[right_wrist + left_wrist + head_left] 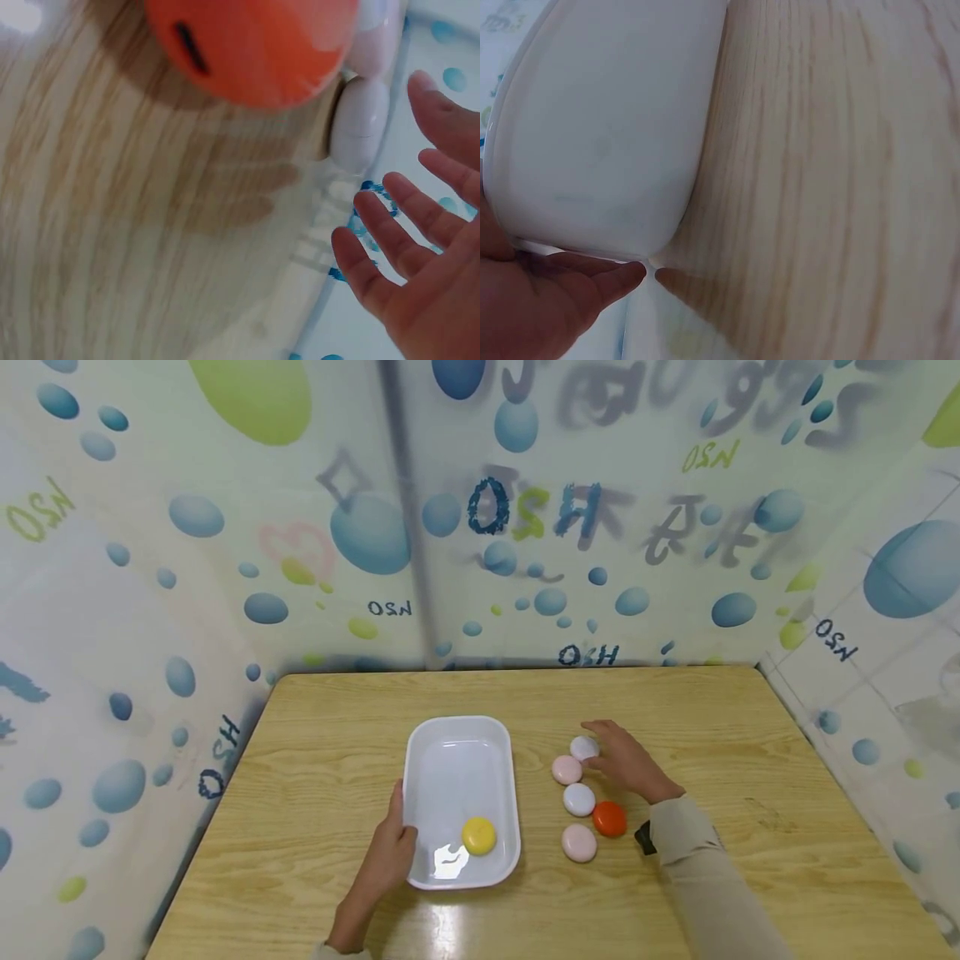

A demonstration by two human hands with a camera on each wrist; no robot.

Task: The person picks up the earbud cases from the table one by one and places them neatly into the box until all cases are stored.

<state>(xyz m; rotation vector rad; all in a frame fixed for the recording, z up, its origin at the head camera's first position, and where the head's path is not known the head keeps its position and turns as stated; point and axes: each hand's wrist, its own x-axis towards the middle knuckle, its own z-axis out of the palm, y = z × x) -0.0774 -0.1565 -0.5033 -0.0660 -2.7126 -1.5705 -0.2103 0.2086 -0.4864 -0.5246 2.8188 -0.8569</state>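
A white rectangular tray [459,768] stands on the table, with one yellow round, glossy disc [478,836] inside it. My left hand [392,847] grips the tray's left side, thumb over the rim and fingers along the outer wall. My right hand [628,763] reaches over the farthest white disc [584,748], its fingers spread and holding nothing. Nearer to me lie a pink disc [567,769], a second white disc [579,799], a red-orange disc [609,819] and another pink one [579,843]. In the right wrist view, the orange disc [259,45] shows a dark slot.
Everything rests on a wood-grain table [322,735]. Around it hang pale wall sheets [465,593] printed with blue and green drops, meeting the table at its back edge. A small black object [645,837] sits by the right wrist.
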